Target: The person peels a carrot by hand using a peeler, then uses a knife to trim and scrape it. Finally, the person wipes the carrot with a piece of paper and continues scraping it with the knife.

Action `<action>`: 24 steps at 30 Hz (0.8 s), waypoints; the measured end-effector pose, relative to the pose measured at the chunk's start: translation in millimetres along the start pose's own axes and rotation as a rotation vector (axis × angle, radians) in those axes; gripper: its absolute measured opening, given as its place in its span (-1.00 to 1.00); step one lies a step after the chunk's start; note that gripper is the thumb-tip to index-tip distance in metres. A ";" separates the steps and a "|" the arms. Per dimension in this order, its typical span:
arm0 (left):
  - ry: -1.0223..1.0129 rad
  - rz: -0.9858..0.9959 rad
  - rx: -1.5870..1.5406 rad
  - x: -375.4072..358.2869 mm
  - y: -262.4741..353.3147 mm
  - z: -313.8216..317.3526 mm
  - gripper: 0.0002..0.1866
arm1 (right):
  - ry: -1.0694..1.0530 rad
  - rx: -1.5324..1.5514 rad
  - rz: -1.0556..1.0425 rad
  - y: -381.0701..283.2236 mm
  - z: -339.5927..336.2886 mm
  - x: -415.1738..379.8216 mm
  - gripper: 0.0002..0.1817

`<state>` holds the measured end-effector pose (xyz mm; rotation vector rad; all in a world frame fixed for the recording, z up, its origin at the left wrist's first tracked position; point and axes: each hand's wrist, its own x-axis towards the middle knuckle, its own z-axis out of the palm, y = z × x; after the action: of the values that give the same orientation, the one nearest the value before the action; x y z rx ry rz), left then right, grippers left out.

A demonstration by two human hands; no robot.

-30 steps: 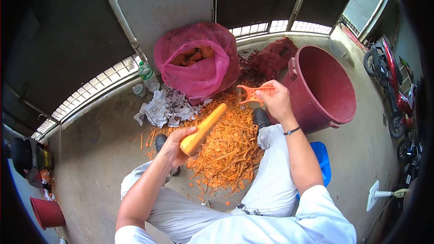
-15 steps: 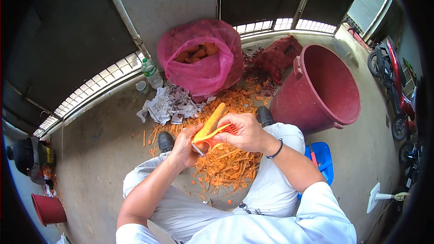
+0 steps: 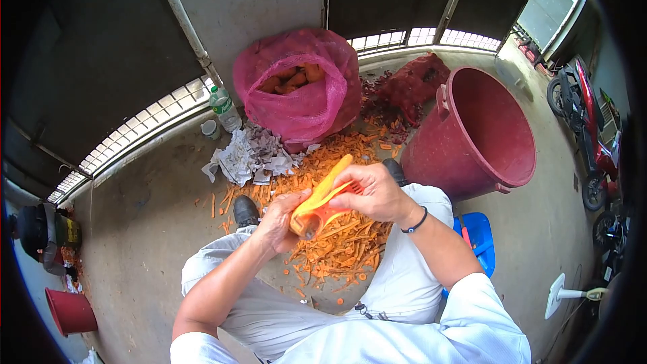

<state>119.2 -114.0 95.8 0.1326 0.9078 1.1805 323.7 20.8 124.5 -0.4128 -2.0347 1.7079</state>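
left hand (image 3: 278, 221): partly closed, fingers wrapped round the thick lower end of a carrot (image 3: 326, 185). right hand (image 3: 373, 192): thumb and fingers pinched on the handle of an orange peeler (image 3: 329, 211); dark bracelet (image 3: 415, 220) on that wrist. carrot sits between the two hands, tilted, narrow tip up and to the right, above the peel pile (image 3: 345, 249). peeler head overlaps the carrot near its thick end; can't tell if the blade is biting.

peel pile is on the concrete floor (image 3: 148, 243) between the person's shoes, loose strips scattered round its edge. pink mesh sack (image 3: 306, 121) stands just behind the pile, mouth open, more carrots (image 3: 294, 79) inside. crumpled paper (image 3: 246, 155) at the sack's left foot, plastic bottle (image 3: 224, 108) and white cup (image 3: 210, 129) near it. big red tub (image 3: 441, 155) right of the pile, tilted, opening facing up and right. dark red mesh (image 3: 414, 86) lies behind it. blue stool (image 3: 480, 230) beside the right leg, something red on top.
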 end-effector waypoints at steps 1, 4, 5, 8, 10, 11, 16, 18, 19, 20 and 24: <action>-0.112 -0.016 0.003 -3.1 2.0 -1.2 -0.65 | 0.087 0.093 0.018 2.9 -8.0 0.7 -0.82; -0.059 0.030 0.126 -10.3 8.4 -4.1 -0.62 | 0.296 0.019 0.071 20.5 -55.0 -1.0 -0.83; -0.145 -0.006 0.092 -11.6 14.2 -10.1 -0.62 | 0.374 -0.057 0.123 26.5 -70.6 -0.6 -0.84; 0.072 -0.027 0.124 -13.5 15.0 -5.7 -0.61 | 0.704 -0.733 0.163 33.5 -107.5 -1.9 -0.84; -0.092 -0.083 0.143 -10.5 19.6 -18.6 -0.57 | 0.818 -0.686 0.162 30.2 -109.2 -1.6 -0.83; -0.129 -0.107 0.072 -6.2 18.3 -22.1 -0.56 | 0.807 -0.596 0.090 30.6 -105.0 -2.0 -0.83; -0.097 -0.138 -0.079 5.9 15.7 -25.7 -0.61 | 0.412 0.097 -0.027 11.8 -37.4 -4.9 -0.80; -0.059 -0.100 -0.023 9.3 11.2 -27.3 -0.57 | 0.254 0.079 -0.003 -3.3 -10.3 -6.0 -0.80; -0.038 -0.075 -0.020 8.9 9.3 -27.9 -0.58 | 0.187 0.068 0.032 -9.5 -0.6 -5.6 -0.81; -0.017 -0.051 -0.018 9.0 7.9 -28.4 -0.59 | 0.164 0.078 0.010 -14.1 9.3 -4.0 -0.80; 0.074 -0.009 -0.107 12.6 1.2 -12.0 -0.70 | 0.095 -0.149 -0.088 -14.8 17.7 1.7 -0.78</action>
<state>111.3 -107.2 81.9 -0.0016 0.9068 1.2290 313.9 3.9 136.9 -0.4371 -2.0856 1.4635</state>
